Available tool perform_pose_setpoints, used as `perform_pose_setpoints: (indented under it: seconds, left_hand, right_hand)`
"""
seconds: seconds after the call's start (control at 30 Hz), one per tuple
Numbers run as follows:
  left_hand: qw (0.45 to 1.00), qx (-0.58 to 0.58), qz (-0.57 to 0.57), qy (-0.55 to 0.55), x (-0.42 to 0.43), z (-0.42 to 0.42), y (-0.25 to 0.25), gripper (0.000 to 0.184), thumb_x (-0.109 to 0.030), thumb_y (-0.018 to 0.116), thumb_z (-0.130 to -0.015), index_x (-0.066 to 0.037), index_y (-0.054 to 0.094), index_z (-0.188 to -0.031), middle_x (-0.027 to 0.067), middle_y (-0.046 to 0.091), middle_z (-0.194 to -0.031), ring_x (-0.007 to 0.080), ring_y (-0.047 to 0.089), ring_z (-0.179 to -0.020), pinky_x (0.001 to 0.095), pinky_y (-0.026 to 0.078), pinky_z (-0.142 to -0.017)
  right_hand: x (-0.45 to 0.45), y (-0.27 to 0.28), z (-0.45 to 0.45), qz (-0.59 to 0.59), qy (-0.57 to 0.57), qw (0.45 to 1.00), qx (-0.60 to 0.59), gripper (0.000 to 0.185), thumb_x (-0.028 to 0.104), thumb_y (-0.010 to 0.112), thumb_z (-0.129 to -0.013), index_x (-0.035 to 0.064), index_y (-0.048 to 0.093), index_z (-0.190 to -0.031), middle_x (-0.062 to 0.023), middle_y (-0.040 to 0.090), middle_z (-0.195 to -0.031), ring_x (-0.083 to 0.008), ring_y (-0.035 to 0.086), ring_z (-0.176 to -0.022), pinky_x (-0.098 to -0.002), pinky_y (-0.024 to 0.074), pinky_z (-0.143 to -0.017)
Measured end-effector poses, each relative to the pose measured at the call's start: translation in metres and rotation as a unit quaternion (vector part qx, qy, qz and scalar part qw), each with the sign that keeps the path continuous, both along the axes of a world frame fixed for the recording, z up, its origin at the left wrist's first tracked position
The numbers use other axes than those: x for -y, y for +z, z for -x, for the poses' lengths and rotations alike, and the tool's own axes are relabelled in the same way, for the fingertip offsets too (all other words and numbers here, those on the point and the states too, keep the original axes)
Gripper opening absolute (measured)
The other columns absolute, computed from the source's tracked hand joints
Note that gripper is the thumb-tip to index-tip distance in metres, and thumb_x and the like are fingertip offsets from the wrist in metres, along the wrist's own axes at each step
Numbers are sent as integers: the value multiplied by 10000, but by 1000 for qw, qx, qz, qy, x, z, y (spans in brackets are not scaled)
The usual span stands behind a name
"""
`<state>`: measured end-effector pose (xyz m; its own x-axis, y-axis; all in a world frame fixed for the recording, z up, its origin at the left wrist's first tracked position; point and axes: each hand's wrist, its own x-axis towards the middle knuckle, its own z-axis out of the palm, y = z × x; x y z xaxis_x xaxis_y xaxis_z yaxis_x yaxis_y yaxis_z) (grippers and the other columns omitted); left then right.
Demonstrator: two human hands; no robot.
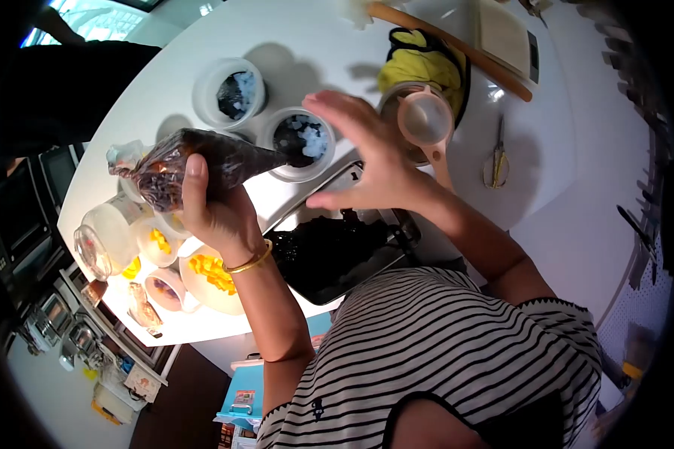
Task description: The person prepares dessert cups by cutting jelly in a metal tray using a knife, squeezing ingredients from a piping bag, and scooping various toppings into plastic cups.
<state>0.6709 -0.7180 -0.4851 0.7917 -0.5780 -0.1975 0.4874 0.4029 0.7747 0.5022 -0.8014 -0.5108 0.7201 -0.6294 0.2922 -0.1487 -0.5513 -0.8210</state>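
My left hand [221, 217] is wrapped round a piping bag [195, 165] of dark filling, which lies tilted with its narrow tip at the near plastic cup [299, 173]. That cup holds black pieces and pale, icy-looking cubes. My right hand [371, 153] is open beside it, thumb and fingers spread, with nothing between them. A second plastic cup [202, 97] with similar contents stands farther back. Below my hands lies a metal tray [284, 221] of glossy black jelly [326, 251], with a dark-handled tool at its right side.
At right are a strainer [427, 120] over a pot, a yellow-green cloth [419, 69], a rolling pin [457, 49], scissors [496, 168] and a scale [505, 37]. Left are a jar [105, 236] and a bowl of orange pieces [213, 273]. A dark-clothed person [75, 97] stands across.
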Motion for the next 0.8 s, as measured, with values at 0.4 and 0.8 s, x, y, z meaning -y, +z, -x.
perform_pose_setpoints:
  seconds: [0.4,0.8]
  left_hand:
    - [846,503,-148,-96,-15,-33,39,432,-98,773,-541,-37,521,-887,68,577,-828,135,550,-784,253,454,-707]
    - [713,673,-188,-55,-43,-33,51,366,-114,733,-486,-72,562,-808,77,539,-742,270,556,-720,342,430,-649]
  right_hand:
    - [22,100,-78,218,118,958,146,570,260,779,-621,9,540,-1073,-154,539,-1123,-273,552,-990,-382,453,-841]
    - [22,133,-68,265,292,842,-367,155,213,578,-780,74,562,-712,-78,547,-635,-234,551,-586,-395,431,-620]
